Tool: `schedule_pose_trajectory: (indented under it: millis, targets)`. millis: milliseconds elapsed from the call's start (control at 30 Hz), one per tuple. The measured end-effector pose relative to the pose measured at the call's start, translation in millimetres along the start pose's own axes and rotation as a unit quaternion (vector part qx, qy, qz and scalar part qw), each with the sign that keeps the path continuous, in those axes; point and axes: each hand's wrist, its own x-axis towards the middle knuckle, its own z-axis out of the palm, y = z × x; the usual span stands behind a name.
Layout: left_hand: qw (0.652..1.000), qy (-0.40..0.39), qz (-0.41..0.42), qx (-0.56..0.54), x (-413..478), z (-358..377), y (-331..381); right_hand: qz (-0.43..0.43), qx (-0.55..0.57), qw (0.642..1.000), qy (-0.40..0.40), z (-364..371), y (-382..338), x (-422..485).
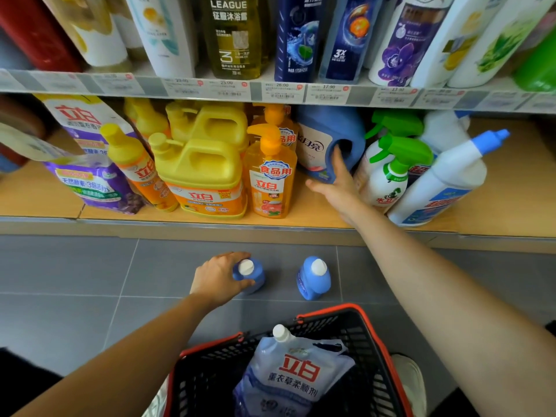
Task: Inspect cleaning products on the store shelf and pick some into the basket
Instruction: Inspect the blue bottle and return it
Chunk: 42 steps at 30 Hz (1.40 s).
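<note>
Head view: my right hand (337, 182) is up on the lower shelf (319, 210), centre-right of the frame, at the big blue jug (328, 133). Fingers are straight w/ the tips at the jug's handle hole and the thumb spread out to the left; the hand isn't wrapped round anything. The jug stands upright btw an orange pump bottle (270, 182) on its left and a green-trigger spray bottle (388, 173) on its right.

Lower centre, my left hand (219, 278) grips a small blue bottle (254, 275) w/ a white cap, fingers curled over its shoulder. It stands on the grey floor tiles (90, 266). A 2nd small blue bottle (313, 281), same white cap, stands to its right, apart from it, w/ neither hand on it.

Bottom centre, the basket (370, 332), black mesh w/ a red rim, holds 1 refill pouch (298, 371): pale blue, white cap, red characters on the front.

Elsewhere on the lower shelf: a purple pouch (90, 176) leaning at the left, 2 yellow jugs (204, 173) 1 behind the other, and at the far right a white bottle w/ blue cap (445, 182) tilted toward the upper right. Price tags (282, 91) run along the upper shelf edge, w/ tall bottles above, tops cut off by the frame.
</note>
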Motion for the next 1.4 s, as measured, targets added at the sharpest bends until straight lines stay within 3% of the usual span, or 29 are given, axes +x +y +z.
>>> schedule_pose_trajectory:
  millis: [100, 233, 300, 367, 467, 600, 700, 833, 933, 1133, 1400]
  targets:
    - [1.000, -0.002, -0.006, -0.022, -4, 1, -4, -0.003, 0.023, 1.000, -0.014, 7, -4, -1]
    - [0.999, 0.003, -0.012, -0.040, -4, 3, -4, -0.002, -0.062, 0.996, -0.058, 10, 2, -12]
    - [1.000, 0.004, -0.005, -0.018, -4, 3, -1, -0.003, -0.053, 0.999, 0.011, 13, 7, -18]
    - [0.999, 0.025, 0.020, 0.000, -4, 0, 8, -0.003, -0.026, 0.988, 0.152, 14, 9, -26]
    - [0.988, 0.123, 0.095, -0.015, 1, -16, 32, -0.025, -0.041, 0.967, 0.251, 6, 8, -26]
    - [0.936, 0.287, 0.201, -0.039, 18, -49, 70, -0.014, -0.018, 0.980, 0.199, -2, -6, -8]
    - [0.908, 0.352, 0.226, -0.025, 32, -73, 92, -0.033, 0.032, 0.982, 0.183, -6, -15, 6]
    - [0.933, 0.296, 0.201, 0.037, 43, -84, 104, -0.021, 0.043, 0.979, 0.200, -6, -16, 15]
    - [0.945, 0.266, 0.189, 0.034, 44, -83, 105, -0.019, 0.031, 0.988, 0.149, 4, -8, 8]
    - [0.940, 0.276, 0.202, 0.007, 46, -86, 101, -0.014, 0.117, 0.992, 0.038, 13, 1, -36]
    - [0.936, 0.257, 0.230, -0.071, 38, -82, 96, -0.019, 0.160, 0.985, 0.063, 1, -16, -72]
